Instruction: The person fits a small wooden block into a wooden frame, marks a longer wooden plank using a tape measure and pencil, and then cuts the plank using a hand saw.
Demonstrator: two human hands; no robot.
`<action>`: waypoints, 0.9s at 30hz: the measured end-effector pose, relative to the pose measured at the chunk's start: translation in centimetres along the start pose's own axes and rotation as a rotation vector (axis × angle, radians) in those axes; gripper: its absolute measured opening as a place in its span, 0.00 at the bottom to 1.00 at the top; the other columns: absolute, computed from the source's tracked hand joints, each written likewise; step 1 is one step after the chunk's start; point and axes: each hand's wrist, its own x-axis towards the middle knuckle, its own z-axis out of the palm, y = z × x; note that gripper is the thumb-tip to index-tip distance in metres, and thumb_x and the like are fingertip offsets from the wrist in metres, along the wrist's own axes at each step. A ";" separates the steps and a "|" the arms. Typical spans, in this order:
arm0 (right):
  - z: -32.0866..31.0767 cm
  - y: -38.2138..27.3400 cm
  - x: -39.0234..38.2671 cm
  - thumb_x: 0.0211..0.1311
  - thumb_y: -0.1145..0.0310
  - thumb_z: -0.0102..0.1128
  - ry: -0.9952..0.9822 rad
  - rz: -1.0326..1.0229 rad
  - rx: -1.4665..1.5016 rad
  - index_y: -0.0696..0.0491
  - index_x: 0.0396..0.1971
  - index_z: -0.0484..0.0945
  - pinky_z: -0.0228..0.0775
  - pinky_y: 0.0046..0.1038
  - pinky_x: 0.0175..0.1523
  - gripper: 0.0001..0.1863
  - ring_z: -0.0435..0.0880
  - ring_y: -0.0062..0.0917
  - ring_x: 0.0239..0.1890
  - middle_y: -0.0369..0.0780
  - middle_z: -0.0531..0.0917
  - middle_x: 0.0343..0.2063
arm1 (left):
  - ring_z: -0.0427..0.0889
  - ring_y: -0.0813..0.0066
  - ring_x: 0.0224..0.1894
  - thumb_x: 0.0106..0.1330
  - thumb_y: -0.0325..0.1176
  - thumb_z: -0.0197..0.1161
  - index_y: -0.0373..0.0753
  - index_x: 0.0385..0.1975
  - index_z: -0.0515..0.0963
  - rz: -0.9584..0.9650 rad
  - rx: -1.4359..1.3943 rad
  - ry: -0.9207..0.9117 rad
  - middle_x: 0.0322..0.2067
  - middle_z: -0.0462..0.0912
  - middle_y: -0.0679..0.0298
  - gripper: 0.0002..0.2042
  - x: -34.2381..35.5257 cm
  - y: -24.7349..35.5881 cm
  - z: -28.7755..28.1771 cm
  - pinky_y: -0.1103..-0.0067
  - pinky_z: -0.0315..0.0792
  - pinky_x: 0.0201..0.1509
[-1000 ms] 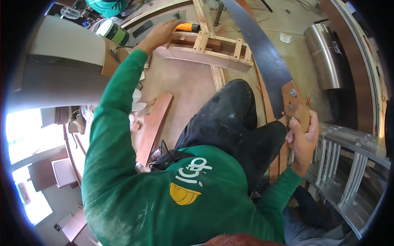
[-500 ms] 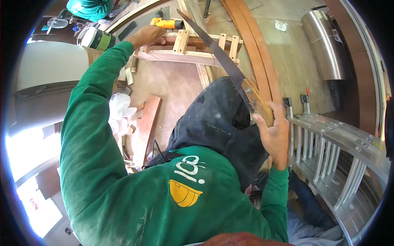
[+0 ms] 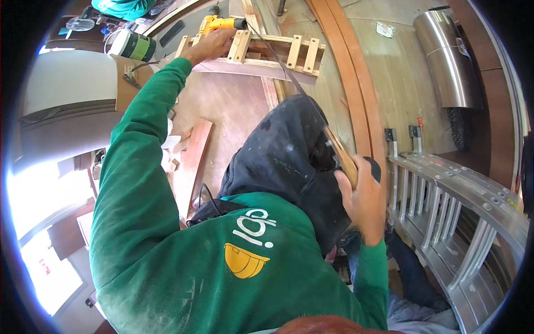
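Observation:
My right hand (image 3: 364,203) grips the wooden handle of a handsaw (image 3: 346,161). Its long blade reaches up and left, turned nearly edge-on, and passes across a narrow wooden frame (image 3: 264,70). I cannot tell whether the blade touches the wood. The frame has two long rails joined by short screwed cross-pieces. Over its left part my left hand (image 3: 214,45) is closed on the far rail, beside a pair of cross-pieces (image 3: 240,47); some of its fingertips are hidden. Just beyond that hand lies a yellow-orange power drill (image 3: 219,23).
A brown board (image 3: 192,161) lies on the floor to my left. Long brown planks (image 3: 350,72) run along the right, with an aluminium ladder (image 3: 461,172) beyond. A metallic cylinder (image 3: 448,61) and a white-green bucket (image 3: 132,45) stand farther off. Another person's green sleeve (image 3: 123,6) shows far left.
The saw has turned from showing its flat side to nearly edge-on, its tip lower. My left hand has shifted right along the frame, closer to the middle cross-pieces.

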 end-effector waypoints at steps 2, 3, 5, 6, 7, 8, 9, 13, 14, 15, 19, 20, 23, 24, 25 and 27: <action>-0.7 0.8 -2.0 0.69 0.66 0.69 -0.010 0.008 -0.019 0.57 0.60 0.73 0.81 0.43 0.48 0.24 0.88 0.50 0.48 0.53 0.86 0.48 | 0.80 0.45 0.58 0.72 0.37 0.56 0.38 0.59 0.74 -0.009 0.015 0.030 0.51 0.84 0.47 0.18 -0.1 0.3 0.4 0.59 0.71 0.64; -0.9 1.0 -2.7 0.69 0.67 0.69 -0.015 0.006 -0.031 0.57 0.61 0.72 0.81 0.43 0.49 0.25 0.88 0.50 0.49 0.53 0.86 0.49 | 0.79 0.45 0.59 0.72 0.36 0.56 0.38 0.60 0.74 -0.013 0.012 0.033 0.52 0.83 0.47 0.19 -0.4 0.2 0.4 0.58 0.70 0.65; -0.9 0.6 -3.0 0.69 0.68 0.68 -0.014 0.013 -0.063 0.58 0.61 0.72 0.81 0.42 0.51 0.25 0.88 0.49 0.50 0.53 0.86 0.50 | 0.78 0.46 0.61 0.72 0.36 0.56 0.39 0.60 0.75 -0.030 -0.016 0.056 0.53 0.83 0.48 0.19 -0.2 0.8 0.0 0.58 0.68 0.67; -0.7 -0.1 -2.8 0.69 0.68 0.68 -0.014 0.019 -0.079 0.58 0.62 0.72 0.81 0.42 0.51 0.25 0.88 0.49 0.51 0.53 0.85 0.51 | 0.78 0.47 0.61 0.72 0.36 0.56 0.39 0.60 0.74 -0.053 -0.047 0.011 0.54 0.83 0.48 0.19 0.1 1.0 -0.1 0.58 0.68 0.67; -0.4 -0.6 -2.4 0.69 0.69 0.68 -0.013 0.011 -0.090 0.58 0.62 0.72 0.81 0.41 0.51 0.25 0.88 0.49 0.51 0.53 0.85 0.51 | 0.78 0.47 0.61 0.72 0.37 0.56 0.39 0.61 0.74 -0.082 -0.067 -0.027 0.54 0.83 0.48 0.19 0.2 0.9 -0.6 0.57 0.68 0.67; -0.2 -0.6 -2.4 0.69 0.69 0.68 -0.005 0.012 -0.089 0.58 0.62 0.72 0.81 0.42 0.51 0.25 0.88 0.49 0.51 0.53 0.85 0.51 | 0.78 0.47 0.61 0.72 0.37 0.56 0.40 0.61 0.74 -0.111 -0.086 -0.066 0.54 0.83 0.48 0.19 0.3 0.6 -1.0 0.57 0.68 0.67; -0.1 -0.5 -2.8 0.69 0.69 0.67 0.003 0.015 -0.087 0.58 0.62 0.72 0.81 0.42 0.51 0.25 0.88 0.49 0.51 0.53 0.85 0.52 | 0.79 0.47 0.61 0.72 0.37 0.57 0.39 0.60 0.75 -0.062 -0.009 -0.018 0.54 0.83 0.48 0.19 0.5 0.3 -0.7 0.57 0.69 0.66; 0.9 -1.9 -2.4 0.69 0.68 0.67 0.052 0.048 -0.052 0.57 0.61 0.72 0.81 0.43 0.49 0.24 0.87 0.50 0.50 0.54 0.85 0.51 | 0.79 0.43 0.60 0.70 0.36 0.59 0.34 0.60 0.77 0.049 -0.035 0.066 0.56 0.82 0.45 0.21 2.7 0.3 -1.3 0.61 0.73 0.64; 1.5 -2.4 -1.8 0.69 0.68 0.67 0.052 0.033 -0.048 0.57 0.62 0.72 0.81 0.44 0.49 0.24 0.87 0.51 0.49 0.55 0.85 0.50 | 0.80 0.44 0.60 0.70 0.36 0.59 0.35 0.60 0.77 0.061 -0.017 0.071 0.56 0.83 0.46 0.21 3.3 -1.3 -1.4 0.60 0.73 0.64; 2.1 -3.0 -1.0 0.69 0.67 0.67 0.055 0.021 -0.048 0.57 0.62 0.72 0.81 0.45 0.48 0.24 0.87 0.52 0.49 0.55 0.85 0.50 | 0.80 0.45 0.59 0.69 0.37 0.59 0.36 0.61 0.77 0.076 -0.004 0.076 0.55 0.83 0.46 0.21 3.9 -2.9 -1.2 0.60 0.73 0.63; 3.1 -4.7 1.2 0.71 0.64 0.66 0.068 0.045 -0.072 0.55 0.62 0.72 0.79 0.47 0.45 0.24 0.86 0.55 0.46 0.57 0.84 0.47 | 0.80 0.46 0.59 0.70 0.38 0.59 0.39 0.63 0.76 0.024 -0.033 0.010 0.54 0.83 0.47 0.23 4.6 -5.6 -1.4 0.57 0.72 0.64; 3.1 -4.7 1.4 0.71 0.63 0.66 0.077 0.049 -0.077 0.55 0.62 0.72 0.79 0.48 0.45 0.24 0.86 0.55 0.46 0.56 0.84 0.47 | 0.80 0.46 0.59 0.70 0.38 0.58 0.40 0.64 0.75 0.013 -0.026 -0.012 0.54 0.83 0.47 0.23 4.8 -5.7 -1.3 0.57 0.71 0.65; 2.2 -3.7 1.5 0.72 0.64 0.64 0.078 0.013 -0.027 0.55 0.61 0.73 0.78 0.47 0.49 0.23 0.86 0.54 0.48 0.55 0.84 0.50 | 0.78 0.47 0.61 0.72 0.39 0.57 0.43 0.66 0.74 -0.005 0.045 -0.041 0.56 0.82 0.49 0.23 5.5 -5.2 -1.0 0.57 0.70 0.66; 1.9 -3.5 1.7 0.72 0.64 0.64 0.077 -0.012 -0.026 0.55 0.61 0.73 0.78 0.46 0.50 0.22 0.86 0.54 0.49 0.55 0.84 0.51 | 0.78 0.47 0.62 0.72 0.40 0.56 0.44 0.66 0.73 -0.012 0.076 -0.043 0.57 0.82 0.49 0.23 5.6 -4.9 -0.9 0.57 0.70 0.67; 1.6 -3.2 1.8 0.72 0.65 0.64 0.082 -0.064 -0.042 0.55 0.63 0.73 0.78 0.45 0.52 0.23 0.85 0.54 0.51 0.55 0.84 0.53 | 0.77 0.47 0.62 0.73 0.41 0.56 0.44 0.66 0.73 0.006 0.053 -0.029 0.58 0.82 0.50 0.23 5.3 -5.7 -0.8 0.57 0.70 0.67; 1.5 -2.7 2.1 0.72 0.66 0.64 0.073 -0.141 -0.030 0.55 0.64 0.72 0.78 0.45 0.52 0.23 0.85 0.54 0.52 0.54 0.83 0.53 | 0.76 0.47 0.63 0.74 0.42 0.55 0.46 0.66 0.73 0.039 0.003 -0.015 0.59 0.81 0.50 0.22 4.9 -8.7 0.3 0.58 0.69 0.67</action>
